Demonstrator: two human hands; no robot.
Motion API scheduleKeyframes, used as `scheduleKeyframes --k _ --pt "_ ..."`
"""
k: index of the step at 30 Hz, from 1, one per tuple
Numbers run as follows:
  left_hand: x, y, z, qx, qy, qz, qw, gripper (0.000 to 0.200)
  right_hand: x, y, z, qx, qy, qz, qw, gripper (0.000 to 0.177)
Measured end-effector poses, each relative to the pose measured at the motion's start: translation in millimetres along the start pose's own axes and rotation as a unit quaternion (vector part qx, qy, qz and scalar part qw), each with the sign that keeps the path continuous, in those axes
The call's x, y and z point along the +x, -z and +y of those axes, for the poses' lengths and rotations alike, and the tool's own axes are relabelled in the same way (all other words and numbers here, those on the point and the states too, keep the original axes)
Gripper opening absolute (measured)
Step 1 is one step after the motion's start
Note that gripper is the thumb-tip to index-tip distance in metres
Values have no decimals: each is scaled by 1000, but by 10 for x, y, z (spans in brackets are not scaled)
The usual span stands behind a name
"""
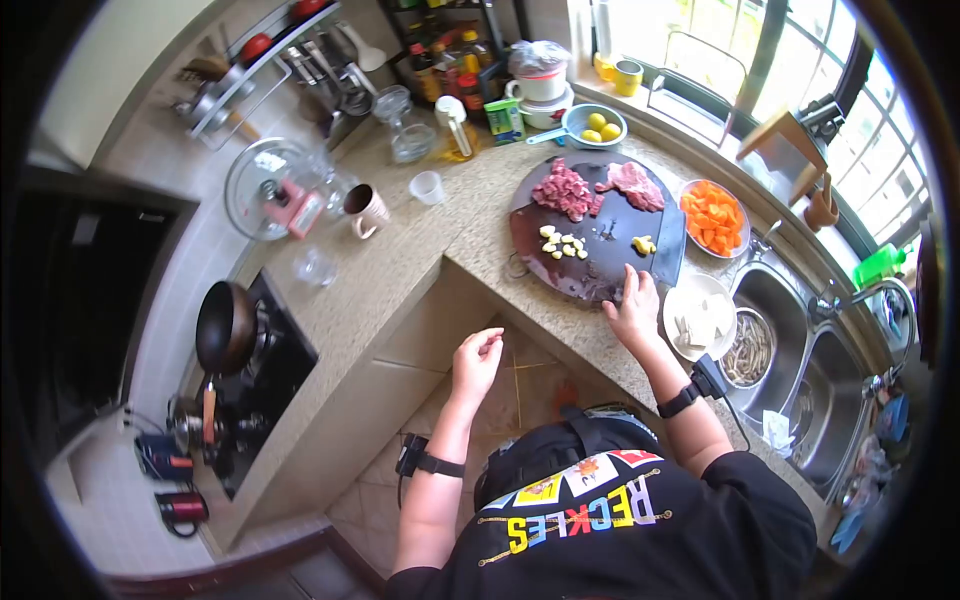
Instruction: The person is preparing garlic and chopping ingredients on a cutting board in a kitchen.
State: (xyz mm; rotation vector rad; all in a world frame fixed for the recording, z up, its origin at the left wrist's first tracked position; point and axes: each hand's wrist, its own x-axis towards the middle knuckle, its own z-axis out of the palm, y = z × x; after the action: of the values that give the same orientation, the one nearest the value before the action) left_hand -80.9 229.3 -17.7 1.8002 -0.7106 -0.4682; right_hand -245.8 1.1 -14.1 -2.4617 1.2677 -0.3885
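My right hand [634, 308] is over the near edge of the dark round cutting board [600, 235], its fingers apart and nothing in them. My left hand [477, 362] hangs in front of the counter, above the floor, with its fingers pressed together; anything between them is too small to make out. Diced red meat [565, 190] and a larger piece of meat [636, 186] lie on the board's far part. Nearer are pale garlic cloves [563, 243] and a small yellowish heap [644, 244]. A white plate with white pieces [699, 317] stands right of my right hand.
Orange chunks fill a bowl [714, 218] beside the board. A blue strainer [592, 127] holds yellow round items behind it. The double sink [775, 300] is at right, with a bowl [748, 347] in it. A wok [227, 327] sits on the stove at left.
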Motion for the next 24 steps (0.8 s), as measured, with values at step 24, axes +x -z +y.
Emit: scheduleKeyframes --k 24 --pt "2308 -713 54 131 -284 -186 931 23 192 55 -344 31 -188 257 947 57"
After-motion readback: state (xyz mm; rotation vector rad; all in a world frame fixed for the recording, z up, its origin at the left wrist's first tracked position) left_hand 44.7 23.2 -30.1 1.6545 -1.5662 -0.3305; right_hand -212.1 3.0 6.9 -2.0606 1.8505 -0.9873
